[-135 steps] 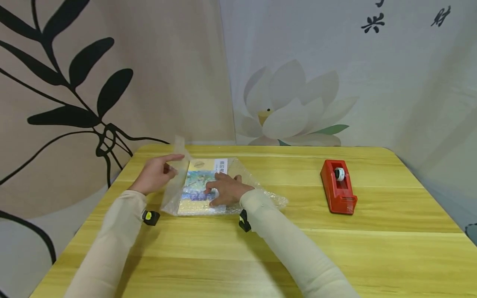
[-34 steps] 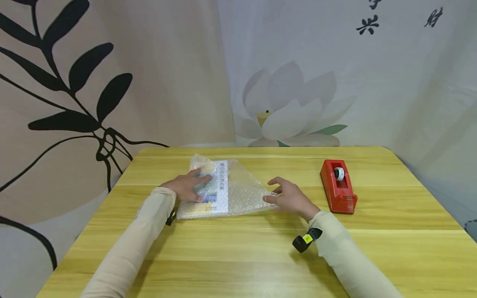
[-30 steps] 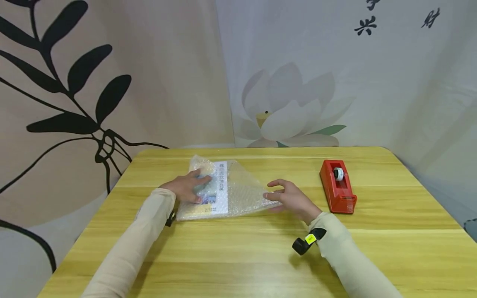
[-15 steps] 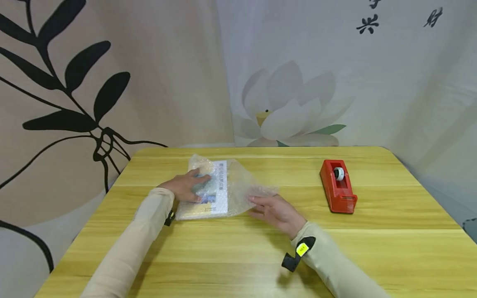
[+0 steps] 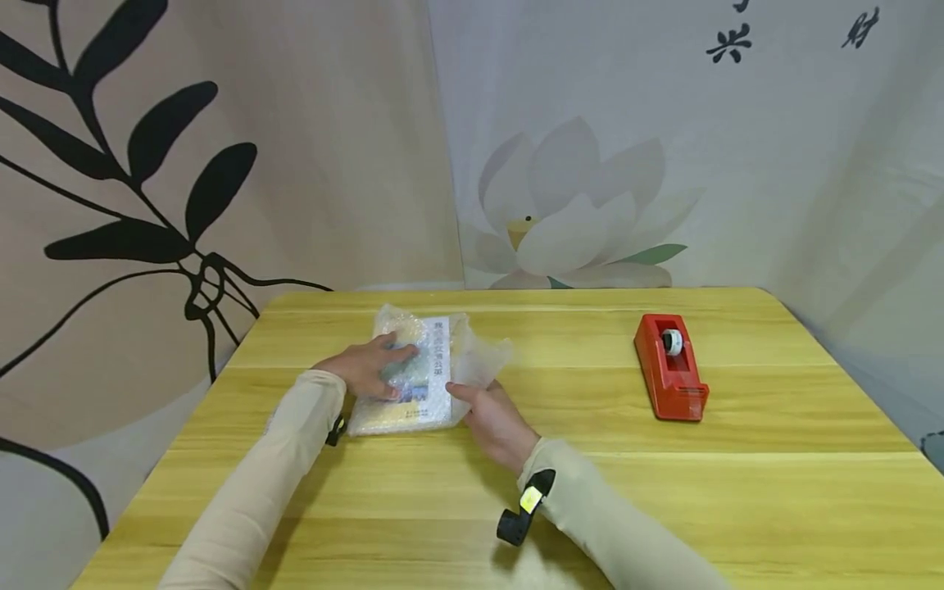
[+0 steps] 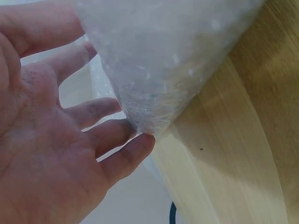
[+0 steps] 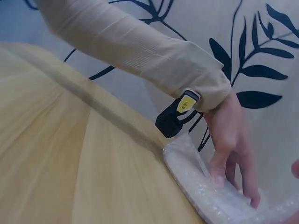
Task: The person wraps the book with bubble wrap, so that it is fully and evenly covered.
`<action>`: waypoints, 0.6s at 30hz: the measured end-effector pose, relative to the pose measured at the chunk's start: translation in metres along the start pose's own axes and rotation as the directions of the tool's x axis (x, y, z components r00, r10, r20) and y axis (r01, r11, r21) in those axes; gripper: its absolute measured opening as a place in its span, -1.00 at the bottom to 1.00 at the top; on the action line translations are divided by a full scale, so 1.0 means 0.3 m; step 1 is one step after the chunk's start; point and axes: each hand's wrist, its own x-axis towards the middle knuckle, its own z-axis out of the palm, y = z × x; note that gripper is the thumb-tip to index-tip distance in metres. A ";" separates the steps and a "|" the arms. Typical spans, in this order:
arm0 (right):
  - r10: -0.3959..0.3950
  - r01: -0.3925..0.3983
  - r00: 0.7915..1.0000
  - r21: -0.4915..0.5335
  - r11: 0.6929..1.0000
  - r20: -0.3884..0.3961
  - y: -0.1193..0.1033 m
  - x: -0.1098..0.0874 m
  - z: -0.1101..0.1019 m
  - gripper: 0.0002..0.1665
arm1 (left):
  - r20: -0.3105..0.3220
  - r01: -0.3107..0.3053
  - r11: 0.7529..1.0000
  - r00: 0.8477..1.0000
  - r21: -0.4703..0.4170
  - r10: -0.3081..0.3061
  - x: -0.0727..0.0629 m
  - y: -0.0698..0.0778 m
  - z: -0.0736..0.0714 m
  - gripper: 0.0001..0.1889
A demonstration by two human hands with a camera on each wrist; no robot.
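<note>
Wears plain cream sleeves, long on both arms: left sleeve (image 5: 254,483) and right sleeve (image 5: 623,524), close-fitting, softly creased, gathered at the cuffs above a bare left hand (image 5: 360,370) and a bare right hand (image 5: 500,424). Carries a stubby black left wrist camera (image 7: 169,125) and a matching right wrist camera (image 5: 510,528), marked with yellow labels (image 5: 530,499) in print too small to read
</note>
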 end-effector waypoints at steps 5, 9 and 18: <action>-0.076 0.065 0.995 -0.152 0.986 -0.062 -0.006 0.018 0.067 -0.34 | -0.014 -0.013 1.000 1.000 -0.002 0.013 -0.004 -0.004 0.001 -0.15; -0.123 0.084 0.988 -0.348 0.934 -0.090 -0.003 0.024 0.110 -0.30 | -0.031 -0.027 1.000 0.999 0.014 0.027 -0.009 -0.008 0.001 -0.17; -0.154 0.083 0.988 -0.831 0.550 -0.003 0.037 0.045 0.199 -0.30 | -0.137 -0.024 1.000 0.990 -0.002 0.023 -0.015 -0.017 0.019 -0.07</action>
